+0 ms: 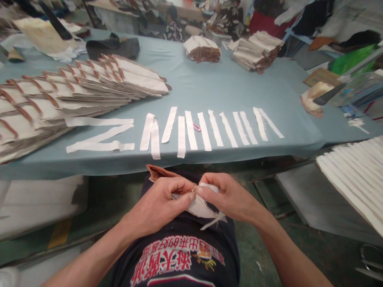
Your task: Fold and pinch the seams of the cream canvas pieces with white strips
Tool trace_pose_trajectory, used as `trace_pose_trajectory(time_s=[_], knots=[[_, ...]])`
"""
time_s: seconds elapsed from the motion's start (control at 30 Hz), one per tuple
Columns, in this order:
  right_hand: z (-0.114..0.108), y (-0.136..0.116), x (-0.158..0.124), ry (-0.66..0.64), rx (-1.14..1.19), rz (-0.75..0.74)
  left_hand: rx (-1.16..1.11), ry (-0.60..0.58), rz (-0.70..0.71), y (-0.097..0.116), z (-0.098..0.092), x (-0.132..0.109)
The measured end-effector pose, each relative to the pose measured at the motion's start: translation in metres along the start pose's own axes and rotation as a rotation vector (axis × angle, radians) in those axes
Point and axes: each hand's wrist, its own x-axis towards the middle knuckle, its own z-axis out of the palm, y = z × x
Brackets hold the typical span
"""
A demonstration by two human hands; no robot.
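Note:
A folded cream-and-brown fabric piece (201,207) lies over my lap, its brown end up at the left. My left hand (172,195) pinches its edge. Close beside it, my right hand (220,193) is closed on a white cloth strip (210,186), which loops over the fingers. The fingertips of both hands meet at the fabric's edge, where a tiny object between them is too small to name. Another narrow strip end (213,221) hangs below my right hand. Past my hands, several loose white strips (181,137) lie in a row along the table's front edge.
The blue-covered table (221,87) spans the view. Overlapping cream-and-brown fabric pieces (72,95) fill its left side, and two bundles (202,48) stand at the back. A pink pin-like clip (196,127) lies among the strips. White stacked material (359,175) is at right.

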Motion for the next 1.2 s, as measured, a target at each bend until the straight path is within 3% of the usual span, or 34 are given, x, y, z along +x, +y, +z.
trace_pose_trajectory(time_s=[0.33,0.47,0.7,0.83,1.0,1.2], knots=[[-0.006,0.001,0.009,-0.194,0.087,-0.012,-0.158,-0.037,-0.034,-0.006,-0.001,-0.003],[-0.005,0.0,0.013,-0.182,0.06,0.0,-0.121,0.039,-0.039,-0.01,0.002,-0.001],[-0.003,0.004,0.016,-0.177,0.028,-0.023,-0.135,0.024,-0.072,-0.018,0.003,-0.003],[0.0,-0.002,0.012,-0.119,-0.019,-0.015,-0.16,0.056,-0.09,-0.017,0.005,-0.002],[0.007,-0.012,0.001,0.062,-0.209,0.017,-0.165,0.146,-0.075,-0.016,0.012,0.001],[0.013,-0.008,-0.008,0.107,-0.066,0.088,-0.181,0.196,-0.063,-0.014,0.022,0.002]])
